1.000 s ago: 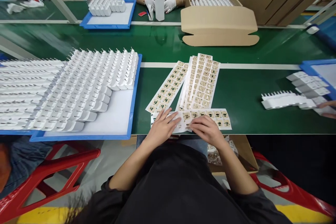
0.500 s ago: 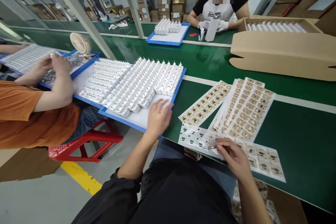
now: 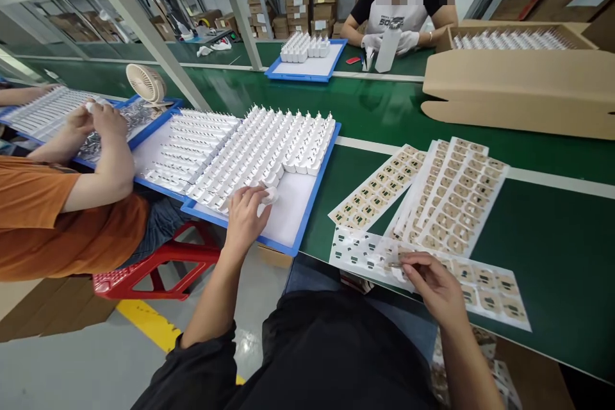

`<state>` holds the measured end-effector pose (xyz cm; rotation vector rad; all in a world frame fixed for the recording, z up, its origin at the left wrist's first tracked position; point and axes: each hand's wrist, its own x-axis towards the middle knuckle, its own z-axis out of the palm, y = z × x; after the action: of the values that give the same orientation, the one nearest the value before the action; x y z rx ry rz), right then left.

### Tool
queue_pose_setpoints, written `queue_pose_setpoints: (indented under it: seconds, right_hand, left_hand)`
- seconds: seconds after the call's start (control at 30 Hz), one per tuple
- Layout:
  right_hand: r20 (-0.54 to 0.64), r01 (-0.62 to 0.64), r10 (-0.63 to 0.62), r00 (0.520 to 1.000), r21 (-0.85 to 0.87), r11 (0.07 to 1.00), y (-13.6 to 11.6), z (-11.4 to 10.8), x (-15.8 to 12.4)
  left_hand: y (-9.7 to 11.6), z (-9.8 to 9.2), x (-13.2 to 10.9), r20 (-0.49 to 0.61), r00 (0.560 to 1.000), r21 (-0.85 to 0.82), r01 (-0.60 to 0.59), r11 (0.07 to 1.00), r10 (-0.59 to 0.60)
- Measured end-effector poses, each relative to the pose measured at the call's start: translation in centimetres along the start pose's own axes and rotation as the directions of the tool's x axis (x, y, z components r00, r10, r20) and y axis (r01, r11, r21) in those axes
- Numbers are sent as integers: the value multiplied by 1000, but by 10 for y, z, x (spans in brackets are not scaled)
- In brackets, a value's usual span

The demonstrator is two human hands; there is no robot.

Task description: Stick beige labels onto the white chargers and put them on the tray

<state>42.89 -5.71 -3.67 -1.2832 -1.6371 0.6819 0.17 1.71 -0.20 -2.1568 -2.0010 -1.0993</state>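
At R side of curled L hand [image 3: 245, 218] (nearer), a white plastic housing [image 3: 270, 196] is gripped over blue tray [image 3: 298, 236], visible end pointed R, long axis mostly hidden. By R hand [image 3: 438, 285], a tiny pc [image 3: 396, 264] (type unclear) is pinched over sticker sheet [image 3: 354, 250], laid lengthwise L–R.

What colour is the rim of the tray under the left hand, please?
The tray rim is blue, clearest in the head view.
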Motion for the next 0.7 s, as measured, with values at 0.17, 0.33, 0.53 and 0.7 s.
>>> queue_pose_setpoints:
  seconds: [0.17,0.33,0.53,0.7]
  right_hand:
    - [-82,6,-13,997,-86,996,-15,7,0]
    - [-129,62,-35,991,206,977,-58,21,5]
    - [-71,41,-12,997,426,904,-83,28,5]
    - [-94,-57,104,990,408,911,-76,26,-5]
  left_hand:
    - [41,26,-21,135,986,-693,166,702,-99]
    - [120,78,-52,499,862,-847,463,260,89]
    - [172,104,-66,509,792,-860,466,206,337]
    - [177,102,-57,338,856,-859,110,499,392]
